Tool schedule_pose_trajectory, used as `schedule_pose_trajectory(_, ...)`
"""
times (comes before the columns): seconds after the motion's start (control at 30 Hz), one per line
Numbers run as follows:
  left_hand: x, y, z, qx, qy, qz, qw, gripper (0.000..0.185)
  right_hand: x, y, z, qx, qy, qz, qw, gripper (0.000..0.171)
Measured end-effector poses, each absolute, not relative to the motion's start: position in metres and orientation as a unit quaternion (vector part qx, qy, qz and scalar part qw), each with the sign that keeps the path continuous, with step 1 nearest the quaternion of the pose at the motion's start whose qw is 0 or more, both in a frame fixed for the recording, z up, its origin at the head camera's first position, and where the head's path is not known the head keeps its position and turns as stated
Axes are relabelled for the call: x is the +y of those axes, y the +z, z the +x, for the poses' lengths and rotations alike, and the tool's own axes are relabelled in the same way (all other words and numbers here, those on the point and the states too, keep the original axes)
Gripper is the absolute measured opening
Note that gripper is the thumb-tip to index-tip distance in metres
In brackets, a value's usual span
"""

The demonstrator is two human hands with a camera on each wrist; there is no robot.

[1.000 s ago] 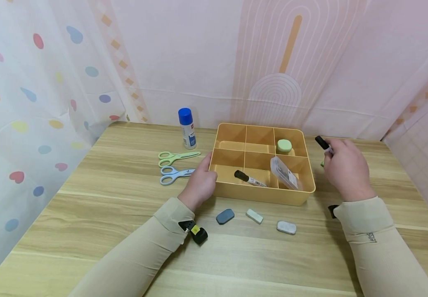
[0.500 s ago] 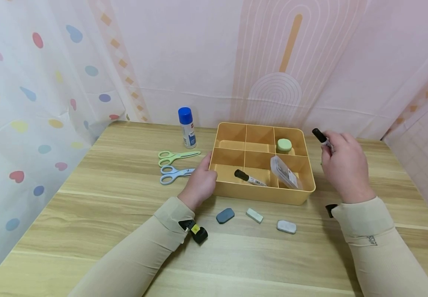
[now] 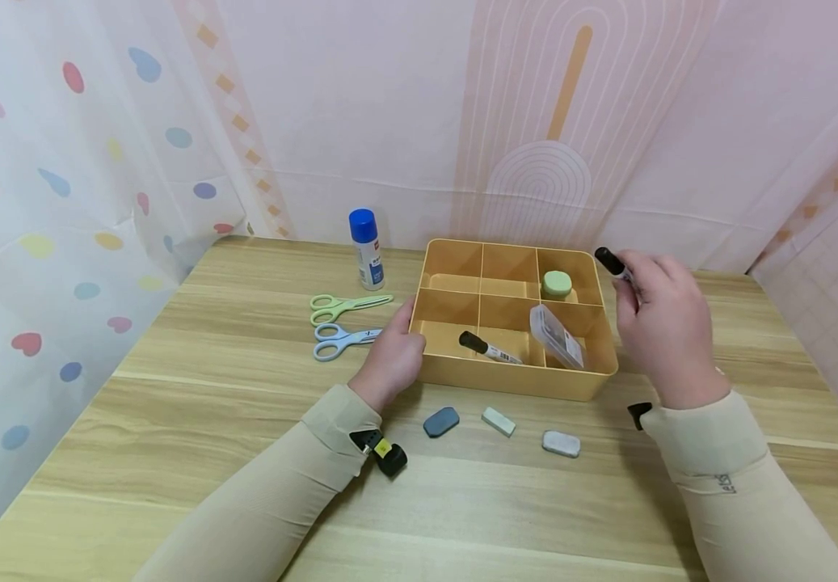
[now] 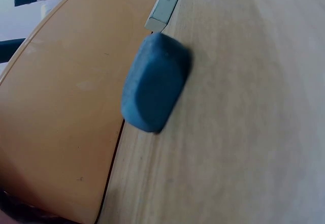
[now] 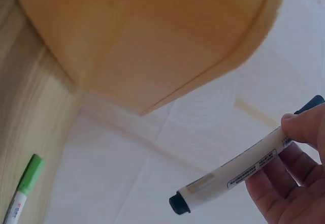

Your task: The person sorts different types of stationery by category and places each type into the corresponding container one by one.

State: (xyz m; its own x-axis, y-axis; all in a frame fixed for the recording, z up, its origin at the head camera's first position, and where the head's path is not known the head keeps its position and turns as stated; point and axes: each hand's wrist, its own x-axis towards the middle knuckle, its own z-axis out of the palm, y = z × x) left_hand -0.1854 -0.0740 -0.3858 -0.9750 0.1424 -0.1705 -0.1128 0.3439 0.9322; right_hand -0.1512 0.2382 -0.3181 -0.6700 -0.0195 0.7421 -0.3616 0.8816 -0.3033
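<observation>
Black-capped white marker (image 3: 613, 265), lifted, tilted

The counter (image 3: 171, 404) is showing a smooth, matt wood-grain finish. The organiser tray (image 3: 513, 384) is presenting as smooth yellow plastic with a slight sheen. The dark blue eraser (image 4: 155, 89) is appearing matt and rubbery, and the marker (image 5: 233, 176) barrel is looking like smooth white plastic.

No legible text on any item
</observation>
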Motion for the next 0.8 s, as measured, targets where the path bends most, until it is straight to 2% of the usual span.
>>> schedule_pose_trajectory(0.8, -0.074, -0.385, -0.186, 0.812, 0.573, 0.006, 0.113, 0.075, 0.200, -0.317, -0.137, -0.836, 0.244, 0.195, 0.451, 0.024)
